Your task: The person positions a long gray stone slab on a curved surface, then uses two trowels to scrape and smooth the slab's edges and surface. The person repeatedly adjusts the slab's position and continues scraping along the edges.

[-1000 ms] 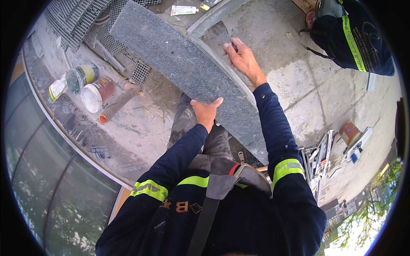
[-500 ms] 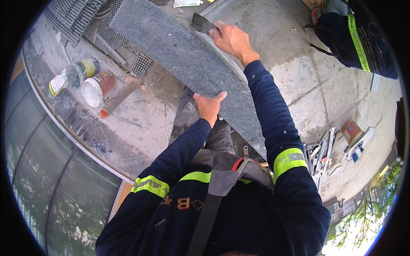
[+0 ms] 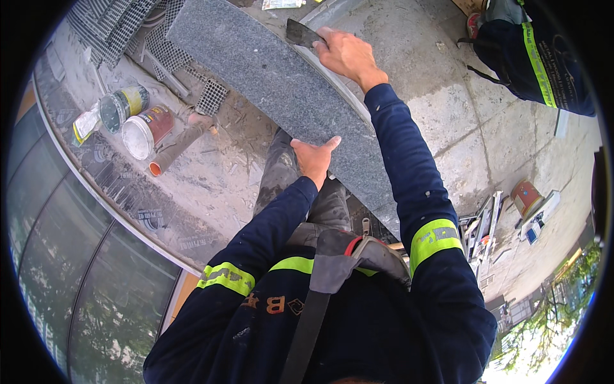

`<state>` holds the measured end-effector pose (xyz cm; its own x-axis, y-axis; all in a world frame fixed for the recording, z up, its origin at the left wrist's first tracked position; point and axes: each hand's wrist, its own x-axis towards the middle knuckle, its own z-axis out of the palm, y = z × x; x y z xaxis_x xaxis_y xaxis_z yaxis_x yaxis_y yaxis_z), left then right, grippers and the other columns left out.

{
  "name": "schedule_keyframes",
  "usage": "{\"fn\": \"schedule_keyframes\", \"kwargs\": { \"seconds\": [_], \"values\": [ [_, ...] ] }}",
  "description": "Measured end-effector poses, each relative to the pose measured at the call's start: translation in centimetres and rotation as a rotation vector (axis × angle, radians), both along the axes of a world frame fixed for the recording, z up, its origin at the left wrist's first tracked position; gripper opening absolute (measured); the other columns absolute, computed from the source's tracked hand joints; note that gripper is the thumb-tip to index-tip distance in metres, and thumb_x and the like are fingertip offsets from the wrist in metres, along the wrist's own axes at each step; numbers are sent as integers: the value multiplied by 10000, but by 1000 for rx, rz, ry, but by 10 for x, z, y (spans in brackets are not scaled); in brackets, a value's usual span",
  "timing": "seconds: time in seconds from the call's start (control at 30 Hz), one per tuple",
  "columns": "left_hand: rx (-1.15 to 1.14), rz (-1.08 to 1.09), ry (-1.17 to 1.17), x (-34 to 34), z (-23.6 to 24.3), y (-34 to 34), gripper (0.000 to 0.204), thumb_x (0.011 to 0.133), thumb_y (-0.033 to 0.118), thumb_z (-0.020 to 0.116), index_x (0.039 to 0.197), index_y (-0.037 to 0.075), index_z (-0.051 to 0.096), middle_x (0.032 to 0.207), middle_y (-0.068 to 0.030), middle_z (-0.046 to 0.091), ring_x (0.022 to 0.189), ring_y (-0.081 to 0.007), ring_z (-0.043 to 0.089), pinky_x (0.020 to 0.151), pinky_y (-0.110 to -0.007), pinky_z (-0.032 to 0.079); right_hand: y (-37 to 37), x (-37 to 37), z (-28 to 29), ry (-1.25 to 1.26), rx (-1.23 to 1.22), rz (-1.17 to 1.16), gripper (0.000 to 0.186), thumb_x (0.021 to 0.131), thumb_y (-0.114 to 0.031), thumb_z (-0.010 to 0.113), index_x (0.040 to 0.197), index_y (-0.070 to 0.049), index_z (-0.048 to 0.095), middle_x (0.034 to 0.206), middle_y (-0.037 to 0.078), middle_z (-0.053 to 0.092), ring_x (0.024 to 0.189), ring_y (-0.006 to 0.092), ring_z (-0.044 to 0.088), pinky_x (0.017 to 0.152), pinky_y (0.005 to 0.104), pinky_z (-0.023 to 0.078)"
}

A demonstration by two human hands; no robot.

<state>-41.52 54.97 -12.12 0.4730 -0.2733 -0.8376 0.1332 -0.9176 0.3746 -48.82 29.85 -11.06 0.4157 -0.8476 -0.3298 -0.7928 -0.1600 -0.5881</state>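
A long grey speckled stone slab (image 3: 268, 77) slants across in front of me, from far left to near right. My left hand (image 3: 314, 157) grips its near edge, with the thumb lying on top and the fingers hidden below. In my right hand (image 3: 348, 56) is a putty knife (image 3: 302, 33) with a dark, wide blade, its handle mostly covered by my fingers. The blade lies over the slab's far edge, pointing left; whether it touches the stone I cannot tell.
Left of the slab are plastic buckets (image 3: 147, 132), an orange-ended pipe (image 3: 182, 146) and grey gratings (image 3: 169, 45). A glass facade (image 3: 83, 256) curves along the left. Another person (image 3: 521, 61) in dark workwear is at far right. A red-brown bucket (image 3: 526, 197) and metal strips (image 3: 484, 227) lie at right.
My right hand and the putty knife have shifted very slightly along the slab's far edge. The left hand keeps its hold on the slab.
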Motion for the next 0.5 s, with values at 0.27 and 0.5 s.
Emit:
{"fn": "schedule_keyframes", "kwargs": {
  "seconds": [0.27,0.5],
  "values": [
    [6,-5,-7,-2,1,-3,1241,734,201,1013,1494,-242,138,1491,-394,439,1432,-412,487,1213,-445,404,-12,-16,4,28,7,152,410,1016,-354,568,1362,-169,690,1140,181,767,1112,405,712,944,537,561],
    [34,-13,16,1,10,-6,1277,741,217,1010,1516,-249,109,1543,-409,373,1477,-421,435,1238,-442,371,-11,-69,27,266,178,318,398,1002,-341,590,1356,-201,704,1116,169,773,1046,411,722,933,518,574]
  ]
}}
